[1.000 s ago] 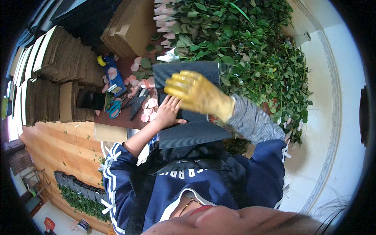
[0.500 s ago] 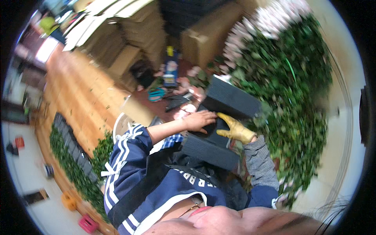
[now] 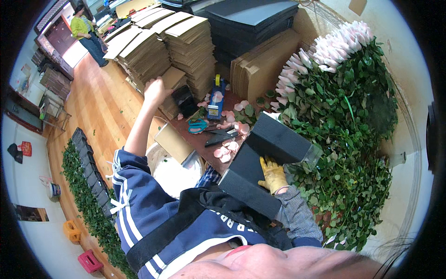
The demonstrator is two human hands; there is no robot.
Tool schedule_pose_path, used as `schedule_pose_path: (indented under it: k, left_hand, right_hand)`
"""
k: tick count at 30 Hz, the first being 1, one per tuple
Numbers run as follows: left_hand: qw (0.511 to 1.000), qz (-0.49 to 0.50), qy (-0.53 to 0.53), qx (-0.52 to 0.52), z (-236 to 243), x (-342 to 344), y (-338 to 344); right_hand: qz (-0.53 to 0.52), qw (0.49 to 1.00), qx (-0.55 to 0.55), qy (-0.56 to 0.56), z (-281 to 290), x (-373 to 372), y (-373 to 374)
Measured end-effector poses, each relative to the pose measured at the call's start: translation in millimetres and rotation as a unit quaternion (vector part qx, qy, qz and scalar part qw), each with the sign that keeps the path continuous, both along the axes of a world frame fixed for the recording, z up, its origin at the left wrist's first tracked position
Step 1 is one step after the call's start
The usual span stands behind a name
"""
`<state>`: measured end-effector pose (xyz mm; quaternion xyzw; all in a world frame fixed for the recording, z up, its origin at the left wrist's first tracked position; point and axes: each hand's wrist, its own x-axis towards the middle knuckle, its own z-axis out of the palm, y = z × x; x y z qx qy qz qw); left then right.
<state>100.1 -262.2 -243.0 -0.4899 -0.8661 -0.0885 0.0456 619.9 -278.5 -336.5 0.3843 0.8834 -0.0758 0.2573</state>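
Note:
My right hand point(image 3: 272, 175), in a yellow glove, rests with fingers spread on a black corrugated sheet point(image 3: 246, 163) in front of me. The sheet's two sides stand up as thick ribbed black panels, a far one point(image 3: 282, 139) and a near one point(image 3: 250, 194). My bare left hand point(image 3: 157, 91) is stretched far out to the left, over the front edge of a low pile of brown cardboard point(image 3: 173, 78). Its fingers are bent and their tips are hidden, so any hold on the cardboard cannot be made out.
Long-stemmed pale pink roses point(image 3: 339, 51) lie heaped along the right wall. Scissors point(image 3: 197, 125), a blue tape dispenser point(image 3: 216, 97), a black stapler point(image 3: 221, 136) and loose petals point(image 3: 225, 153) cover the table. Tall cardboard stacks point(image 3: 188, 46) stand behind. A white bucket point(image 3: 176, 174) stands left; a person point(image 3: 86, 32) stands far left.
My left hand has left the black sheet and swung out left to the cardboard. My right hand stays on the sheet, its fingers now lying flatter. The view has shifted and sharpened.

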Motion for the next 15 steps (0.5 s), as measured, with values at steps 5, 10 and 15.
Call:
schedule_pose_path:
  k: [5, 10, 15]
  left_hand:
    - [0.998, 0.005, 0.025, 0.061, 11, 7, -2]
    - [0.984, -0.095, 0.013, 0.152, 9, 14, -17]
    - [0.620, -0.341, -0.702, -0.077, 9, 105, -48]
  right_hand:
    - [-0.003, 1.000, 0.023, 0.017, -9, 10, 0]
    - [-0.013, 0.999, 0.003, 0.046, -2, 19, -2]
    - [-0.014, 0.999, -0.024, 0.047, -12, 19, 9]
